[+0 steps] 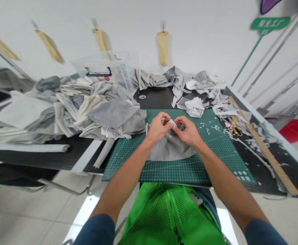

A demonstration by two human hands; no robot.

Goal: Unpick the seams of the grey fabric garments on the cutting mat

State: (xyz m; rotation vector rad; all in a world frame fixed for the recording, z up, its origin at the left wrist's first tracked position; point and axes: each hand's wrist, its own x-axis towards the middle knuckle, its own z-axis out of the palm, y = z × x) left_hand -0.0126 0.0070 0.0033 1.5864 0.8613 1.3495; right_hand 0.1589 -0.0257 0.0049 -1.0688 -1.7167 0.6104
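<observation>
A piece of grey fabric [170, 148] lies partly on the green cutting mat [128, 163], its upper edge lifted between my two hands. My left hand [159, 126] pinches a bunched, lighter part of that edge between thumb and fingers. Close against it, my right hand [187, 130] grips the same raised bit from the other side. The fingertips of both hands nearly meet. Small white scraps [207, 130] are scattered on the mat to the right of my right hand.
Heaped grey and cream cloth [113, 115] covers the table on the left. Behind it stands a clear plastic box [123, 76]. More crumpled cloth [194, 106] lies at the back. Gold-handled scissors [235, 130] and a long wooden ruler [268, 154] are on the right.
</observation>
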